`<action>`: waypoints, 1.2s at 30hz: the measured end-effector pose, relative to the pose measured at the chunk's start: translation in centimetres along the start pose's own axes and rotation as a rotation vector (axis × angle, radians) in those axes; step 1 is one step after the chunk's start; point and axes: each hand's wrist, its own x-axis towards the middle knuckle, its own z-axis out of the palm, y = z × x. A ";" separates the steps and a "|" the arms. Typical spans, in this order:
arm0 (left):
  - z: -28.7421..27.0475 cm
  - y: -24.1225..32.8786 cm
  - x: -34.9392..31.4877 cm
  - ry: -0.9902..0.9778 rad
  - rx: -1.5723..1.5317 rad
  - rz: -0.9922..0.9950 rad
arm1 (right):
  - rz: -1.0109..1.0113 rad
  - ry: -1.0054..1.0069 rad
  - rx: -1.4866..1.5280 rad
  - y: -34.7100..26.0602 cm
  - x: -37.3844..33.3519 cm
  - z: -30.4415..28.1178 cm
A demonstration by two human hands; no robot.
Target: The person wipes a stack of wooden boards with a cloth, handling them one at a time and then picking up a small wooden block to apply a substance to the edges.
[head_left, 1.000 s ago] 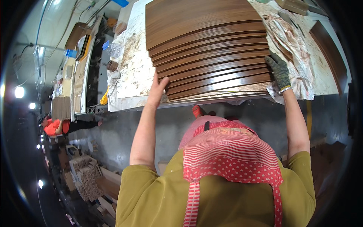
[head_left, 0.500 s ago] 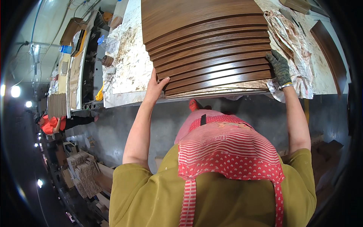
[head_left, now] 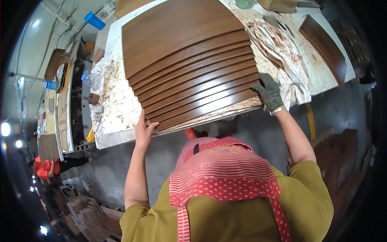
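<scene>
Several dark brown, glossy wood boards [head_left: 181,34] lie overlapped in a stepped stack on the white table, their near edges fanned toward me. At the near left corner, my bare left hand [head_left: 144,131] grips the lowest boards, its index finger along the side and its thumb at the front edge. My right hand [head_left: 269,92], in a dark grey-green knit glove, is beside the near right corner. Its fingers are spread, and the thumb reaches to the boards' edge. A crumpled, brown-stained white cloth [head_left: 282,56] lies just right of the stack.
A curved brown board [head_left: 324,52] rests on the table's right side. The stained white tabletop [head_left: 115,109] ends close to my body. At left are a blue cup [head_left: 94,20] and a small brown container [head_left: 93,99]. A person in orange [head_left: 43,167] is at far left.
The view has turned, so the table and boards now slant up to the right. My right hand's fingers have spread away from the boards' side. My left hand stays at the left corner.
</scene>
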 end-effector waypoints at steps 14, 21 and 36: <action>-4.3 -1.0 3.5 -0.024 -0.248 0.010 | 0.130 0.195 -0.464 12.2 3.8 -9.2; -10.2 -7.0 6.1 0.488 -0.276 -0.132 | -0.057 -0.101 -0.050 -0.5 6.9 -6.9; -22.7 -16.3 5.1 0.825 0.023 -0.366 | -0.707 -0.398 0.196 -27.8 9.4 2.4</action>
